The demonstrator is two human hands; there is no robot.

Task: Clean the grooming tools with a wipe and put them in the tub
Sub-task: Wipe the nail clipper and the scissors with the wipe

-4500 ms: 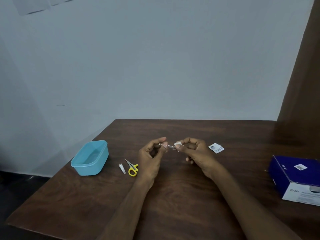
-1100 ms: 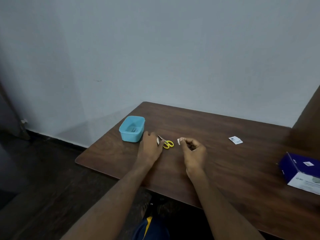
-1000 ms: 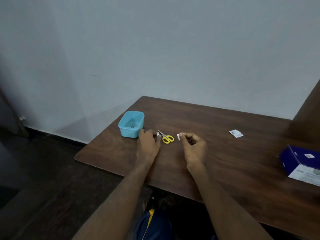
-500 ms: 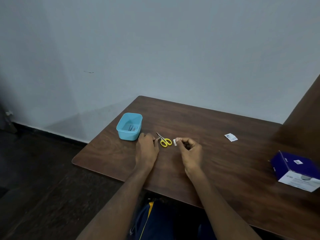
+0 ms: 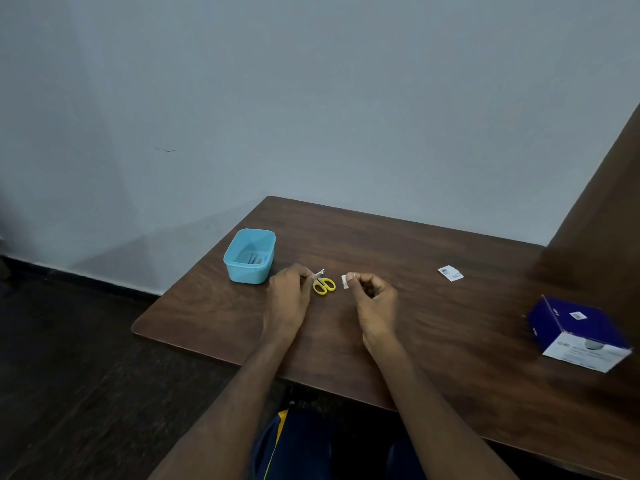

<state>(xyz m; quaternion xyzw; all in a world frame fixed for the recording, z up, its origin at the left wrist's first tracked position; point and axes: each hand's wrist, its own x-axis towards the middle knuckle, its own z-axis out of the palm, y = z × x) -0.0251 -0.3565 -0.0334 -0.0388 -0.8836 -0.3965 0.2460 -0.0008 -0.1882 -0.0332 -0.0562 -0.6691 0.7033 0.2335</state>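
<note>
While the left hand (image 5: 289, 292) curled over a small metal tool at its fingertips, probably the clipper (image 5: 319, 273), the scissors (image 5: 323, 285) lay flat on the table (image 5: 433, 341), touching or just beside that hand. Whether the clipper was truly pinched and lifted, or only touched against the tabletop, could not be told; it showed as a bright sliver past the knuckles. Right hand (image 5: 372, 299) was closed, thumb and forefinger pinching the folded wipe (image 5: 345, 281), held near the scissors' yellow handles.

Tub (image 5: 250, 255) stood just left of the left hand, with at least one slim tool already lying inside. Torn sachet (image 5: 450, 273) lay well to the right; box (image 5: 578, 332) sat near the right edge.

Judged step: pick up the clipper for wiping. To do it well, the grip wanted to sit on one end only, leaving the cutting jaws and lever bare for the wipe. A fresh face of the wipe was advisable. Lifting clear of the scissors first would avoid dragging them along.
</note>
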